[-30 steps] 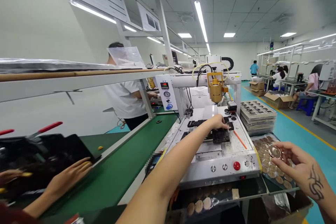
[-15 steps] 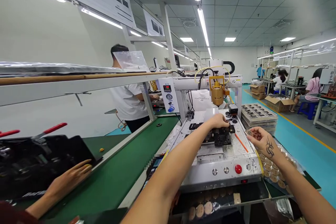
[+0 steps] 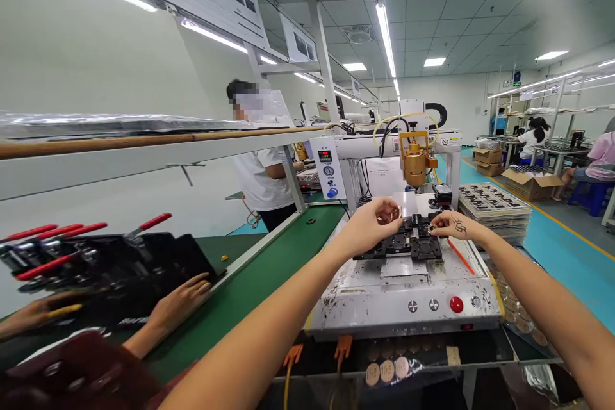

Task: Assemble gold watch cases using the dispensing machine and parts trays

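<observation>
Foreground, below the front of the white machine, the landmark here: pale round discs lie in a row. To the machine's left runs a green belt; beyond the belt's near left edge, a co-worker's hand rests by a black case with red-handled clamps.

On the machine's front face sits a red button. Upon its bed, toward the right, an orange stick lies slantwise beside a black block; the block and its adjoining black parts form a row whose long axis runs left to right across the machine.

Over the bed, the left hand pinches a small round piece between thumb and fingers. The block lies to the right of this pinch and slightly nearer the machine's front. The right hand is the nearer to the block: its fingertips, drawn together, meet the block's right side; whether they grip anything cannot be told.

Behind the block, at the machine's rear, hangs a gold cylinder. Right of the machine stands a stack of trays.
</observation>
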A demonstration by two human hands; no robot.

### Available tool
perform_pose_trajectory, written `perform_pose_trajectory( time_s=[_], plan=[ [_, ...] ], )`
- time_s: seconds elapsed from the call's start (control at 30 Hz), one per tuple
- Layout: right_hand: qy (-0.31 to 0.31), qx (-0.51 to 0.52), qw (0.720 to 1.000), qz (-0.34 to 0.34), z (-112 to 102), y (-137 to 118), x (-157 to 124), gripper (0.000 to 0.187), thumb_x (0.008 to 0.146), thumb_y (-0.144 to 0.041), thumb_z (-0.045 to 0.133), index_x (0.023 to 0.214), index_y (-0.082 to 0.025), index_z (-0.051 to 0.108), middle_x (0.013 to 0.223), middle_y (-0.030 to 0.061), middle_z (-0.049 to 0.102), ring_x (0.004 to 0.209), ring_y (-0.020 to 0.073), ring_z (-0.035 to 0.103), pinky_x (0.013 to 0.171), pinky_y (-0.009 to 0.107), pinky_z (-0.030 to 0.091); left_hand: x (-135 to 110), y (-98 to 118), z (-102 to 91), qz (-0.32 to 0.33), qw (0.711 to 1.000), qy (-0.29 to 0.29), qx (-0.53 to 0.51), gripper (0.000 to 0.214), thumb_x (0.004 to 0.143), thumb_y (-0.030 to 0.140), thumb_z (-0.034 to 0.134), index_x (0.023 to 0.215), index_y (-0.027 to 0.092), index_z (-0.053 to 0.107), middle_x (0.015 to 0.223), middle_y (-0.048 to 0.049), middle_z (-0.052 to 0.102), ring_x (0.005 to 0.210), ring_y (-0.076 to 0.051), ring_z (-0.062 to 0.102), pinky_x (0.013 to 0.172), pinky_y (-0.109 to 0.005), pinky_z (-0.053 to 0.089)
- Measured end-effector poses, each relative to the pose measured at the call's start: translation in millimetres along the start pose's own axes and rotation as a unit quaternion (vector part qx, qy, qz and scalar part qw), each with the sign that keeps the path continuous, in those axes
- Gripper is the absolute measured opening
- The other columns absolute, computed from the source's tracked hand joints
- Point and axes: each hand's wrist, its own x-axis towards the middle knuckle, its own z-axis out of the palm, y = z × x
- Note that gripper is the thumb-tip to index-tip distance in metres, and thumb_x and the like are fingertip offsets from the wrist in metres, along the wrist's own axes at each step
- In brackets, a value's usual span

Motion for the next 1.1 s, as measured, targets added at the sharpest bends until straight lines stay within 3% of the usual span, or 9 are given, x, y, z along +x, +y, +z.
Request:
perform_pose_trajectory(
  time_s=[0.2, 0.4, 0.5, 0.57, 0.63, 0.73, 0.87, 0.97, 1.1],
  plan=[
    [0.035, -0.067, 0.997, -0.015, 5.4, 2.0, 1.0, 0.023, 0.106, -0.038, 0.072, 0.118, -0.018, 0.074, 0.124, 0.0079, 0.074, 0.11, 0.0249, 0.072, 0.098, 0.047, 0.062, -69.0, -0.8, -24.4, -0.013, 0.999, 0.013, 0.027, 0.028, 0.088, 0.037, 0.069, 0.11, 0.021, 0.066, 0.1, -0.0044, 0.075, 0.085, -0.018, 0.067, 0.081, -0.034, 0.058],
    [0.136, -0.082, 0.987, -0.013, 12.4, -7.7, -6.3, 0.025, 0.104, -0.042, 0.072, 0.114, -0.019, 0.075, 0.121, 0.0092, 0.073, 0.111, 0.0257, 0.069, 0.103, 0.048, 0.056, -105.1, 8.0, -17.9, -0.004, 0.999, 0.038, 0.037, 0.026, 0.088, 0.033, 0.068, 0.112, 0.021, 0.067, 0.093, -0.0015, 0.073, 0.081, -0.017, 0.067, 0.08, -0.034, 0.059],
    [0.24, -0.077, 0.968, -0.004, 19.9, -18.0, -51.2, 0.032, 0.109, -0.044, 0.06, 0.119, -0.019, 0.077, 0.124, 0.0142, 0.068, 0.116, 0.0288, 0.065, 0.105, 0.044, 0.052, -129.9, 1.6, -8.0, -0.011, 0.997, 0.06, 0.038, 0.028, 0.088, 0.034, 0.069, 0.113, 0.021, 0.069, 0.093, -0.0025, 0.073, 0.084, -0.019, 0.068, 0.083, -0.035, 0.058],
    [0.306, -0.076, 0.949, 0.009, 30.2, -24.7, -99.7, 0.037, 0.11, -0.046, 0.054, 0.124, -0.019, 0.075, 0.123, 0.0151, 0.066, 0.114, 0.0293, 0.065, 0.1, 0.043, 0.052, -154.1, -8.9, -1.2, -0.026, 0.996, 0.076, 0.04, 0.031, 0.087, 0.034, 0.071, 0.115, 0.022, 0.069, 0.095, -0.0033, 0.073, 0.086, -0.02, 0.069, 0.085, -0.036, 0.058],
    [0.352, -0.08, 0.932, 0.029, 44.9, -29.3, -152.0, 0.034, 0.107, -0.05, 0.061, 0.119, -0.02, 0.074, 0.116, 0.0121, 0.067, 0.106, 0.0285, 0.065, 0.092, 0.042, 0.053, -180.4, -21.6, 7.0, -0.054, 0.996, 0.072, 0.029, 0.032, 0.087, 0.034, 0.071, 0.116, 0.022, 0.069, 0.096, -0.0032, 0.074, 0.086, -0.02, 0.07, 0.083, -0.035, 0.059],
    [0.402, -0.09, 0.909, 0.058, 71.1, -31.2, -210.7, 0.04, 0.096, -0.062, 0.074, 0.099, -0.022, 0.072, 0.099, 0.0068, 0.064, 0.091, 0.0277, 0.062, 0.08, 0.041, 0.05, -213.4, -40.9, 25.4, -0.104, 0.995, -0.001, -0.009, 0.028, 0.086, 0.031, 0.07, 0.113, 0.022, 0.069, 0.093, -0.0019, 0.075, 0.083, -0.019, 0.07, 0.079, -0.032, 0.059],
    [0.457, -0.102, 0.881, 0.067, 107.7, -43.1, -231.6, 0.037, 0.096, -0.057, 0.077, 0.093, -0.022, 0.066, 0.095, 0.0064, 0.06, 0.093, 0.0302, 0.059, 0.086, 0.046, 0.047, -238.6, -69.1, 60.6, -0.136, 0.983, -0.114, -0.048, 0.032, 0.082, 0.024, 0.072, 0.114, 0.021, 0.069, 0.107, -0.0045, 0.078, 0.094, -0.021, 0.074, 0.088, -0.034, 0.059],
    [0.409, -0.083, 0.909, 0.02, 144.2, -71.6, -222.3, 0.019, 0.103, -0.041, 0.072, 0.096, -0.024, 0.065, 0.092, 0.0065, 0.064, 0.088, 0.0278, 0.061, 0.083, 0.044, 0.051, -243.8, -92.5, 87.9, -0.101, 0.98, -0.157, -0.072, 0.035, 0.079, 0.018, 0.075, 0.113, 0.022, 0.069, 0.136, -0.011, 0.075, 0.126, -0.029, 0.07, 0.11, -0.042, 0.054],
    [0.205, -0.042, 0.975, -0.075, 205.6, -107.2, -199.5, 0.014, 0.109, -0.028, 0.06, 0.104, -0.027, 0.073, 0.096, 0.0062, 0.074, 0.089, 0.0244, 0.072, 0.078, 0.036, 0.061, -236.1, -118.1, 114.6, -0.051, 0.982, -0.165, -0.07, 0.036, 0.076, 0.015, 0.079, 0.111, 0.022, 0.07, 0.149, -0.015, 0.069, 0.152, -0.035, 0.053, 0.128, -0.05, 0.039]
  ],
)
